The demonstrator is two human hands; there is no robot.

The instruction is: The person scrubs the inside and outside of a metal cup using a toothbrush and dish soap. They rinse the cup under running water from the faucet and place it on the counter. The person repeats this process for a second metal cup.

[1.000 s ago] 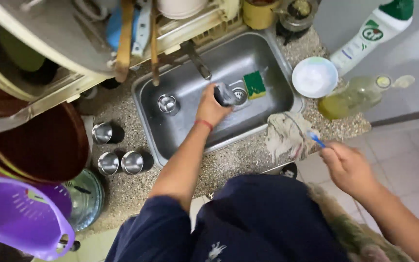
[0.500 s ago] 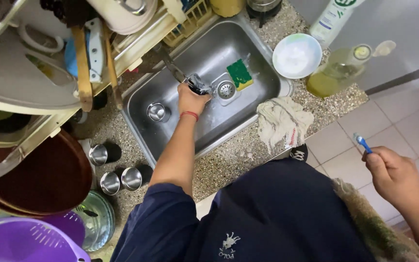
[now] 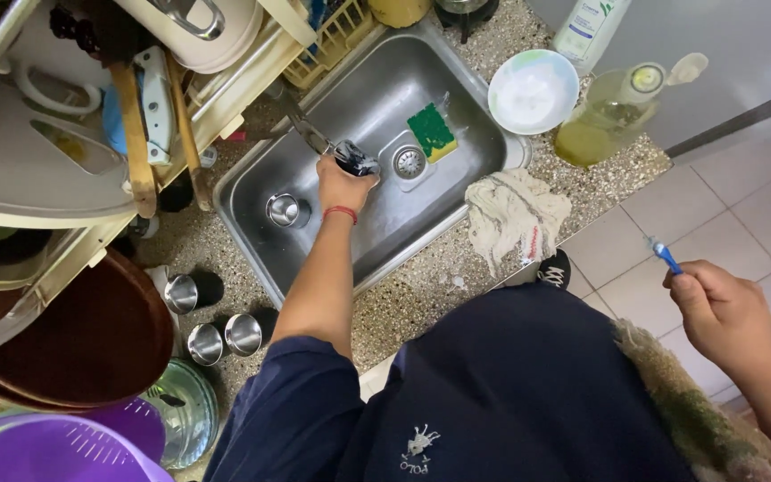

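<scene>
My left hand (image 3: 343,183) reaches into the steel sink (image 3: 252,192) and grips the dark spout end of the faucet (image 3: 354,158), a red band on its wrist. A steel cup (image 3: 286,211) stands in the basin left of it, and a green and yellow sponge (image 3: 433,133) lies beside the drain (image 3: 409,162). My right hand (image 3: 723,314) is off the counter, over the tiled floor at the right, closed on a blue toothbrush (image 3: 665,254) that points up and left.
A crumpled cloth (image 3: 512,214) lies on the speckled counter's front edge. A white bowl (image 3: 533,91), a bottle of yellow liquid (image 3: 613,112) and a white bottle (image 3: 584,31) stand at the right. Three steel cups (image 3: 214,328), a brown basin (image 3: 82,335) and a purple colander (image 3: 55,446) crowd the left, under a dish rack (image 3: 91,116).
My left hand moved from the drain area up to the faucet spout. My right hand drew away from the cloth, out over the floor, still holding the toothbrush.
</scene>
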